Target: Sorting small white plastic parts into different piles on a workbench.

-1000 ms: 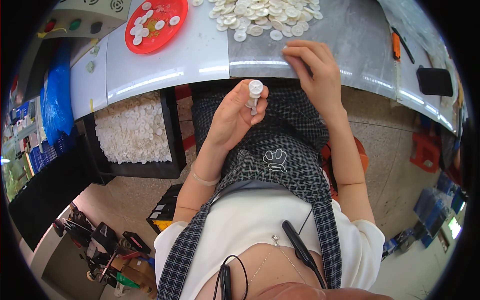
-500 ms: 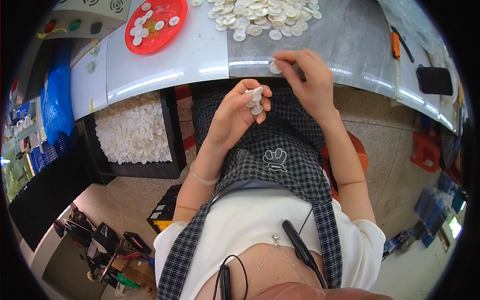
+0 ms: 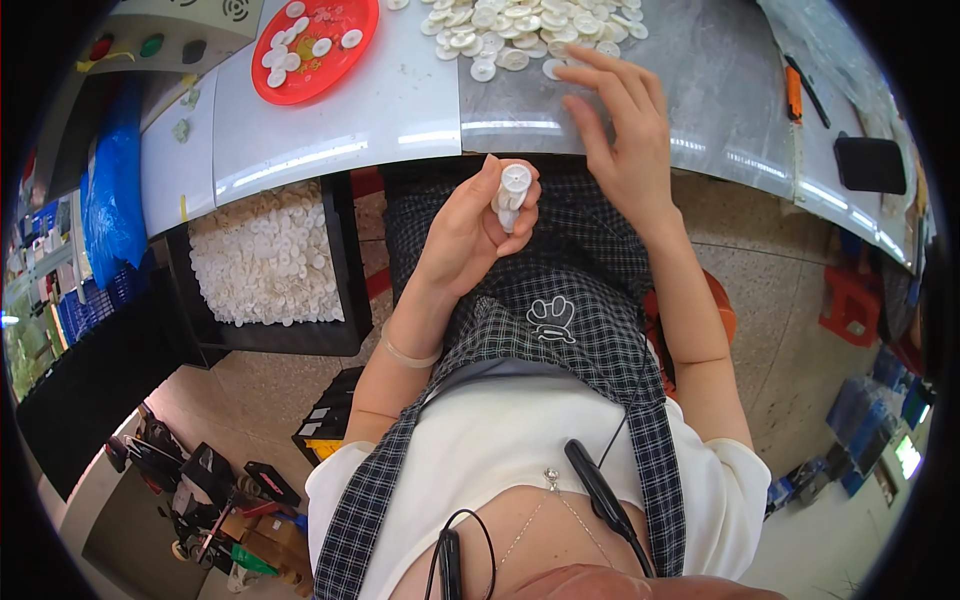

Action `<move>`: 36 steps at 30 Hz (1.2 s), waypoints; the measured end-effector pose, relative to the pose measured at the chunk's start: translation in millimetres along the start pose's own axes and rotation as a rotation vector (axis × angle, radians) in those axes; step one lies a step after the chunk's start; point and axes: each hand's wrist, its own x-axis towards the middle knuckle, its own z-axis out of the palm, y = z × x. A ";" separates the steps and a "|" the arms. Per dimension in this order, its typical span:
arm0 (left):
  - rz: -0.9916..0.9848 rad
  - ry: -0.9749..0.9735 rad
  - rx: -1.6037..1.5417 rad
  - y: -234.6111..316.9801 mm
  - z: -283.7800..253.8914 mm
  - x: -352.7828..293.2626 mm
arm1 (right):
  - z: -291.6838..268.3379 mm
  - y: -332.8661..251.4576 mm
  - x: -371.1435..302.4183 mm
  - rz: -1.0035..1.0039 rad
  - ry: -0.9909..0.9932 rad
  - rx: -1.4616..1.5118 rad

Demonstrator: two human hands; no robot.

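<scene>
My left hand (image 3: 485, 215) is closed around several small white round plastic discs just off the table's front edge. One disc (image 3: 516, 178) in it faces up and shows a ridged pattern with a centre hole; fingers partly hide the others. Over the grey part of the table, my right hand (image 3: 625, 140) reaches out with thumb and fingers apart and nothing between them. Its fingertips are beside a single disc (image 3: 553, 68) at the near edge of a heap of white discs (image 3: 520, 30).
A red plate (image 3: 335, 75) with several discs stands at the left of the table. Below it, a black bin (image 3: 345, 270) is full of white discs (image 3: 265, 260). An orange cutter (image 3: 793, 92) and a dark flat block (image 3: 870, 162) lie at the right.
My right hand has let go of the disc it pinched near the table edge and moved up to the heap, opening. A disc now lies face up in my left hand.
</scene>
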 end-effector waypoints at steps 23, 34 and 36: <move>0.039 0.005 0.025 -1.8 0.1 2.7 | -3.3 -8.4 -12.8 -0.059 -0.046 0.272; 0.121 0.026 0.122 -5.9 8.6 5.5 | -10.9 -37.4 -19.9 0.194 -0.223 0.906; 0.119 0.067 0.155 -5.2 7.3 6.4 | -19.8 -31.0 -11.4 0.116 -0.276 0.766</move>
